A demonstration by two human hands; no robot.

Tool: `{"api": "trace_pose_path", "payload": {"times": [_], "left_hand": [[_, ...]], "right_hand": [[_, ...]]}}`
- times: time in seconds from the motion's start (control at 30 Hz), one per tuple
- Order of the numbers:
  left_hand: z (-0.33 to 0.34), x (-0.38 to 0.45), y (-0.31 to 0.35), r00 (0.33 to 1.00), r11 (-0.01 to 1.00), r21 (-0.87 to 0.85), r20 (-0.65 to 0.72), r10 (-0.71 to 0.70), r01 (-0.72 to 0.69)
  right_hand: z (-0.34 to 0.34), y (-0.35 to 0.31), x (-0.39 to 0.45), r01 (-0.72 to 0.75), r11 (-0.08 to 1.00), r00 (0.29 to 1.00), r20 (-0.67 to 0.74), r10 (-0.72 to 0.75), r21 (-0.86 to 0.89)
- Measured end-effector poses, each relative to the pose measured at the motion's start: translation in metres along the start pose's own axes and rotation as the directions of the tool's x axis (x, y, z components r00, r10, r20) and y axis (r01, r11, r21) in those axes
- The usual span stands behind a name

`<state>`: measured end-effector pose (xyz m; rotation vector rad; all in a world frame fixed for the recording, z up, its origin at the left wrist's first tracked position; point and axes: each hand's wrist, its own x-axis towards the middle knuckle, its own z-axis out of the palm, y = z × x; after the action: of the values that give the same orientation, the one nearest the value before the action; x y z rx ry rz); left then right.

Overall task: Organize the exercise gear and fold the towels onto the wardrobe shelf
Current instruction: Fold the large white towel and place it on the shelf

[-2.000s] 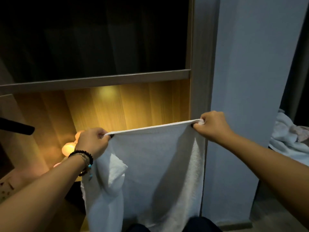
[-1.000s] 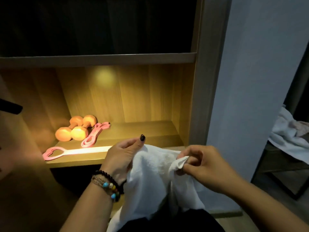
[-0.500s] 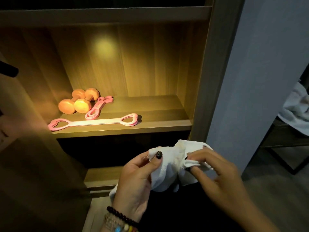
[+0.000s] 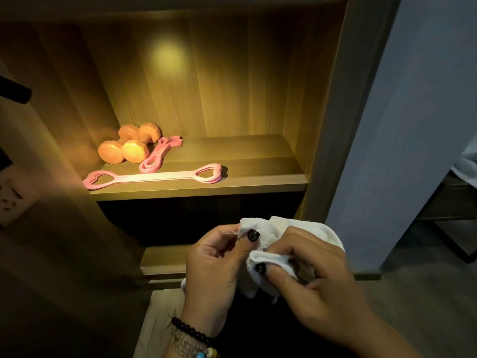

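Two grips on the white towel (image 4: 296, 228): left hand (image 4: 214, 264) and right hand (image 4: 317, 277) pinch its bunched corners below the lit shelf (image 4: 258, 164). Folding step; next I judge matching edges, then shelving beside the dumbbells (image 4: 129, 146).

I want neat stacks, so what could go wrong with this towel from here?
The white towel is bunched between the left hand and right hand, so it may fold crooked. Part of it hangs low and may slip free. The pink pull band lies along the lit shelf front and may get dragged.

No legible text or labels anywhere (dim light)
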<state>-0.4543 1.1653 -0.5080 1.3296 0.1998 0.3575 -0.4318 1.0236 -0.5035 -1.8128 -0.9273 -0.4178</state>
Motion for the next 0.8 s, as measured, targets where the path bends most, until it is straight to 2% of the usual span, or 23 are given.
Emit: {"api": "trace_pose_path", "payload": {"times": [0.17, 0.3, 0.4, 0.5, 0.67, 0.8], "left_hand": [[-0.006, -0.003, -0.003, 0.996, 0.999, -0.04, 0.088, 0.018, -0.014], [-0.01, -0.003, -0.003, 0.993, 0.998, -0.046, 0.112, 0.044, -0.039], [-0.009, -0.003, 0.001, 0.977, 0.993, 0.033, 0.188, 0.103, -0.111], [-0.01, -0.005, 0.003, 0.959, 0.994, 0.009, 0.265, 0.1, -0.106], [-0.007, -0.01, 0.0, 0.947, 0.986, 0.104, 0.306, 0.095, -0.133], [-0.001, -0.012, -0.004, 0.96, 0.956, 0.227, 0.249, 0.129, -0.187]], "right_hand": [[0.008, 0.0, 0.012, -0.168, 0.979, 0.97, -0.161, 0.184, 0.113], [0.014, 0.0, 0.01, -0.194, 0.969, 0.955, -0.198, 0.223, 0.154], [0.012, 0.003, 0.01, -0.23, 0.944, 0.933, -0.224, 0.283, 0.236], [0.01, 0.005, 0.012, -0.273, 0.93, 0.908, -0.251, 0.334, 0.247], [0.01, 0.009, 0.01, -0.355, 0.899, 0.885, -0.218, 0.411, 0.255], [0.009, 0.011, 0.007, -0.385, 0.884, 0.884, -0.17, 0.436, 0.265]]}}
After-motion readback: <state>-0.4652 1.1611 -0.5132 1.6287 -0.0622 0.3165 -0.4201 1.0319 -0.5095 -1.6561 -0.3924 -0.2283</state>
